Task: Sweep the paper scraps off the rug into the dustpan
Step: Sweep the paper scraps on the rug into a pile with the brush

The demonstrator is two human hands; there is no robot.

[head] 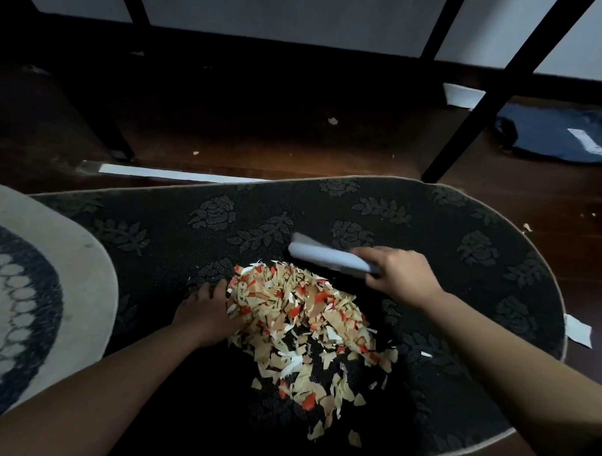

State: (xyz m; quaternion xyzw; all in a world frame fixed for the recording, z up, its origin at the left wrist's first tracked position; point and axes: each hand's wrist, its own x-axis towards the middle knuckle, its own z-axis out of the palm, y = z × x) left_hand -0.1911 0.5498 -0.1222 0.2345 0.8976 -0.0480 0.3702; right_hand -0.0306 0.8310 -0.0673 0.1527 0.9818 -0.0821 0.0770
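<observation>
A heap of tan, white and red paper scraps (309,327) lies in the middle of a dark rug (446,233) with a rose pattern. My right hand (398,277) grips a pale grey hand brush (326,257) just beyond the heap's far right edge. My left hand (209,313) rests flat on the rug with its fingers straight, touching the heap's left side. No dustpan is in view.
A beige and blue round rug (34,303) overlaps the dark rug at the left. Black table legs (498,98) stand on the wooden floor behind. White paper pieces (461,95) and a blue bag (562,134) lie at the back right.
</observation>
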